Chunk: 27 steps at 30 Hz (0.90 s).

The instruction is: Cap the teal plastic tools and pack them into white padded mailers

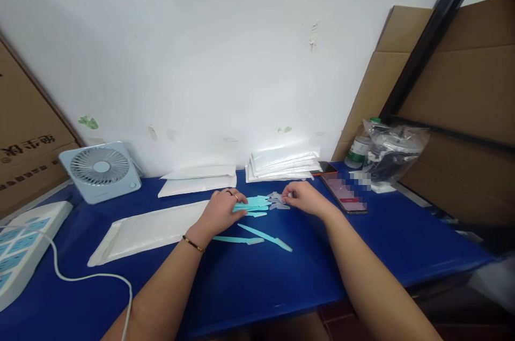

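My left hand (225, 209), with a ring and a bracelet, has its fingers closed on the turquoise handles of a bunch of small razors (257, 203). At the bunch's right end are clear caps (277, 201), where my right hand (300, 196) pinches with thumb and forefinger; what lies between those fingertips is too small to make out. Nearer the front, two loose turquoise razors (267, 237) lie on the blue table. A white padded envelope (148, 231) lies flat, partly behind my left hand.
Behind are a white envelope (197, 183) and stacked white packets (281, 164). A blue fan (102, 171) and a power strip (28, 247) with a white cable stand left. On the right are a phone (344, 192), a bottle (358, 150) and a clear plastic bag (396, 153).
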Available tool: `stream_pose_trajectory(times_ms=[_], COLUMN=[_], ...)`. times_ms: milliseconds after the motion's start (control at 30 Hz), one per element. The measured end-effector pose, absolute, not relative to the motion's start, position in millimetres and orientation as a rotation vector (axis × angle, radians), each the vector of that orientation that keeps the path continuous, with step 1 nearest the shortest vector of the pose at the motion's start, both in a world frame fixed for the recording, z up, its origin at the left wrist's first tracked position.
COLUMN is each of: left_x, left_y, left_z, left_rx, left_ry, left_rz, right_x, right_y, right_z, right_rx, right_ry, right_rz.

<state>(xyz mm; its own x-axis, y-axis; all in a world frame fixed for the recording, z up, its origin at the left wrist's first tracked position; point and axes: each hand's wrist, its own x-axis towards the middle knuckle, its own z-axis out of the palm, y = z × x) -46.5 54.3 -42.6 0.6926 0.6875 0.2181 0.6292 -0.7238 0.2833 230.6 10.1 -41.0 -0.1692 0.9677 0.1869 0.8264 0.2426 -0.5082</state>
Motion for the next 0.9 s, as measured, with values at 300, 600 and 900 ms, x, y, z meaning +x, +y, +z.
stream_pose_trajectory(times_ms=[300,600,900], left_x=[-31.3,-42.8,-63.1], left_y=[36.3,53.7,43.6], left_z=[-49.1,-44.5,-27.0], left_rx=[2.669,2.564,2.606], left_ry=[0.907,1.121,1.022], left_rz=[0.252,0.370,0.231], right_x=[223.3,222.4,229.6], right_y=[5.1,6.2,14.8], right_z=[-39.7,-42.1,-46.0], right_rx=[-1.497,-1.389,-1.591], right_ry=[-2.081,-2.107,-1.957], right_rz=[0.692,0.927,0.414])
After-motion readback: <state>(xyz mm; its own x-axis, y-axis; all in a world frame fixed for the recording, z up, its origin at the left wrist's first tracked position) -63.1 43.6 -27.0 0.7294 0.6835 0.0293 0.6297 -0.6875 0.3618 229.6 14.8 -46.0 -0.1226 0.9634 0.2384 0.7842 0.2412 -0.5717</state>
